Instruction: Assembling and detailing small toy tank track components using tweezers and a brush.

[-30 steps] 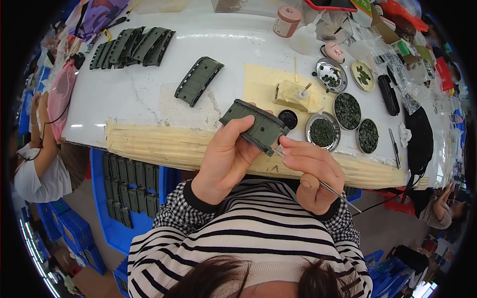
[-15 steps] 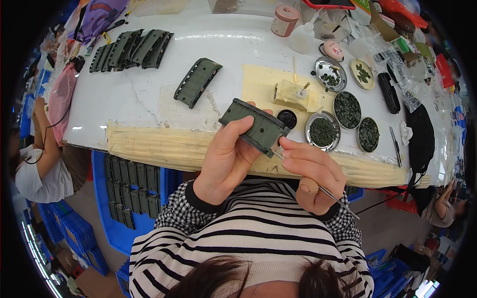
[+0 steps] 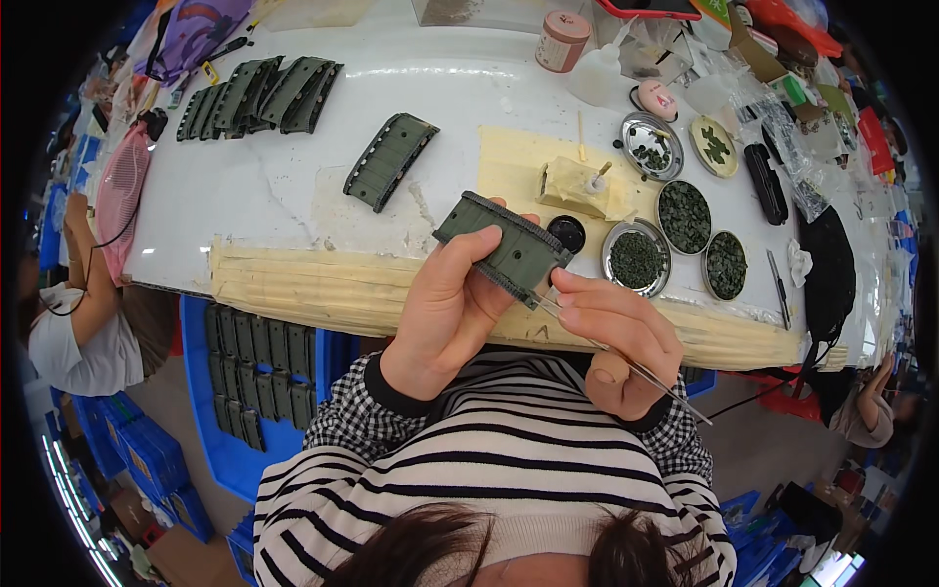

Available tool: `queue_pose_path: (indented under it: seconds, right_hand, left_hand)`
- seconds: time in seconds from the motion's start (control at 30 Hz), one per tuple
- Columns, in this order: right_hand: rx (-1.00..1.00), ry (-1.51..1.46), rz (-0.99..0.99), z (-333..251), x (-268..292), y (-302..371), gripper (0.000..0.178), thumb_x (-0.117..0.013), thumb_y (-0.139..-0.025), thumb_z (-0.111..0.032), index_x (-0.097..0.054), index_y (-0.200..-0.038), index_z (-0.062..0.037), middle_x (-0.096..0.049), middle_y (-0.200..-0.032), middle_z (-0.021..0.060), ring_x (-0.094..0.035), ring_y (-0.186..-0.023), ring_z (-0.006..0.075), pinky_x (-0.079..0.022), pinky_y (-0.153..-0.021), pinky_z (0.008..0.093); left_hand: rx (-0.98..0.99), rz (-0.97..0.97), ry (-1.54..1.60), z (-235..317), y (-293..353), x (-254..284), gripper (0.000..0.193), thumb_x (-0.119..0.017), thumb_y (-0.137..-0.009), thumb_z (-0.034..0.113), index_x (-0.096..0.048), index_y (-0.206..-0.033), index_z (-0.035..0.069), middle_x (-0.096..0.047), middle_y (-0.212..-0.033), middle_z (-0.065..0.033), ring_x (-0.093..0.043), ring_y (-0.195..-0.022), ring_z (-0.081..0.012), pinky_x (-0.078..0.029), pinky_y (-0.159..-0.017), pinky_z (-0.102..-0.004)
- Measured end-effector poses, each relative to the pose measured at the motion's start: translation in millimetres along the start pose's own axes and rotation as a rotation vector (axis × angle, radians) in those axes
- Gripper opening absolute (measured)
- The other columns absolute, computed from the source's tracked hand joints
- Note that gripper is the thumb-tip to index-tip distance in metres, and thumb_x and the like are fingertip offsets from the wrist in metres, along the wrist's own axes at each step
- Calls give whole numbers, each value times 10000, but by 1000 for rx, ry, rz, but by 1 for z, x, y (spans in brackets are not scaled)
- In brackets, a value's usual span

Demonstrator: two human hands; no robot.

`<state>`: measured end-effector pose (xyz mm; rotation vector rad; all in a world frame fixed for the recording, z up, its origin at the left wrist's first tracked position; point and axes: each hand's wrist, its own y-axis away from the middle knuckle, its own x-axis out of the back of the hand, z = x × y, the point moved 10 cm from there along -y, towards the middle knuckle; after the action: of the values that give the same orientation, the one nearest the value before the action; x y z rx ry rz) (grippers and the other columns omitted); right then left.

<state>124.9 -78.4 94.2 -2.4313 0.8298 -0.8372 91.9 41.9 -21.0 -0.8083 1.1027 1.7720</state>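
**White surface (image 3: 279, 191), taped front edge (image 3: 313, 284)**

Green curved part (image 3: 504, 256): one, mid-frame, held between your left fingers (image 3: 465, 254). Metal tweezers (image 3: 685, 399): one pair, gripped by your right fingers (image 3: 611, 305), tips at the part's lower-right corner. Similar part (image 3: 391, 161): one, upper left of centre, lying on the surface.

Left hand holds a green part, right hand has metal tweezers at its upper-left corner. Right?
Wrong corner: in the head view, the left hand holds a green part, but the right hand has metal tweezers at its lower-right corner.
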Motion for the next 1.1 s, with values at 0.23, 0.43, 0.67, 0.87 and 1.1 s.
queue_pose_path:
  seconds: [0.23, 0.43, 0.67, 0.87, 1.1]
  right_hand:
    - [63, -205, 220, 7, 22, 10, 434, -474, -992, -347, -612, -1064, 58, -634, -1029, 212, -664, -982, 349, -549, -831, 378]
    - [28, -119, 464, 11, 48, 16, 620, -305, -1007, -497, -606, -969, 44, -635, -946, 216, -677, -842, 298, -556, -741, 347]
    - [45, -48, 445, 6, 40, 17, 572, -353, -1012, -461, -632, -964, 37, -654, -902, 205, -674, -822, 281, -533, -701, 312]
    - [53, -51, 373, 5, 36, 18, 510, -400, -1013, -410, -630, -1035, 44, -661, -927, 211, -657, -782, 261, -527, -695, 313]
    - [46, -88, 375, 5, 32, 20, 497, -423, -1009, -400, -615, -1084, 52, -666, -895, 201, -649, -756, 249, -526, -694, 321]
  left_hand:
    - [7, -89, 123, 5, 1, -12, 471, -482, -979, 189, -351, -1403, 32, -475, -1335, -229, -575, -1129, -249, -509, -975, -377]
    - [89, -264, 546, 11, -3, -21, 563, -485, -995, 339, -322, -1413, -1, -438, -1324, -198, -568, -1111, -287, -538, -969, -317]
    - [283, -309, 823, -4, -6, -46, 622, -613, -904, 409, -443, -1143, -140, -531, -1152, -194, -629, -1017, -213, -570, -903, -243]
    - [266, -257, 782, -8, -8, -44, 611, -615, -904, 404, -441, -1128, -137, -550, -1115, -196, -635, -1009, -215, -575, -895, -247]
    - [255, -255, 751, -11, -7, -44, 599, -609, -909, 402, -439, -1128, -128, -557, -1105, -201, -635, -1012, -213, -576, -893, -247]
